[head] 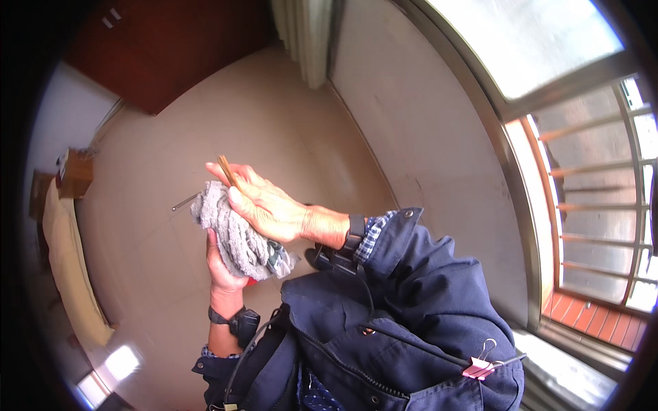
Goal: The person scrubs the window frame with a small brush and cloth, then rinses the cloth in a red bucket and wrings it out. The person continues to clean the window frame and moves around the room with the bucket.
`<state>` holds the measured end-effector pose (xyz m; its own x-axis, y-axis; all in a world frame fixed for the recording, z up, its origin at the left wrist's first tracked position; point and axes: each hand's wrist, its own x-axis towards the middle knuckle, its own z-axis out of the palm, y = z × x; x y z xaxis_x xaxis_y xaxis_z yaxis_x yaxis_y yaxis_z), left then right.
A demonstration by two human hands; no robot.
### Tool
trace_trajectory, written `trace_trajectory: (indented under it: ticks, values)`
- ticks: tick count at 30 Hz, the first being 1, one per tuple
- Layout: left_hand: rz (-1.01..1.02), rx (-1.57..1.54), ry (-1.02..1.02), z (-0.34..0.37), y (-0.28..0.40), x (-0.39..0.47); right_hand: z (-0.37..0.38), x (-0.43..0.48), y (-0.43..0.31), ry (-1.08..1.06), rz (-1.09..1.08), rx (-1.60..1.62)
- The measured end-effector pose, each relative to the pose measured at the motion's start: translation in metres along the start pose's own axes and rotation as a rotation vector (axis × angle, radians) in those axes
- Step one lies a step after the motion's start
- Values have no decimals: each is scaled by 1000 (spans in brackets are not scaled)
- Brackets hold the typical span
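Note:
A bunched grey terry cloth [229, 234], with a patterned patch at its lower end, is held in front of my body above the floor. My left hand [222, 267] grips it from below and the left side. My right hand [267, 208] lies against its upper right side. A short wooden stick [226, 171], perhaps more than one side by side, is pinched between my right thumb and fingers. From the cloth's far left side juts a thin metal rod [186, 201]. A bit of something red [252, 281] shows under the cloth; the rest of it is hidden.
Pale floor tiles [154, 257] spread below. To the right are a white wall [411, 118] and a window with bars [601, 205]. A dark red wooden cabinet [169, 46] and a curtain [303, 41] stand ahead. Cardboard boxes [77, 172] sit by a cream-covered piece of furniture [72, 262] at left.

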<state>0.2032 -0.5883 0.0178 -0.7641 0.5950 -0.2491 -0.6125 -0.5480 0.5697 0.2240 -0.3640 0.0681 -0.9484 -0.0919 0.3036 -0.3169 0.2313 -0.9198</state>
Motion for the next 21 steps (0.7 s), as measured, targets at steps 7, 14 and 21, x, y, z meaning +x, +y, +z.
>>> trace_trajectory:
  ticks: [7,14,21]
  values:
    - [-53,266,-101,40,5,18,-58,-31,-26,-91,305,-102]
    - [-156,212,-241,67,18,21,-116,-92,-31,-26,353,-273]
    - [-132,340,-183,41,35,17,-164,-177,-45,319,648,-141]
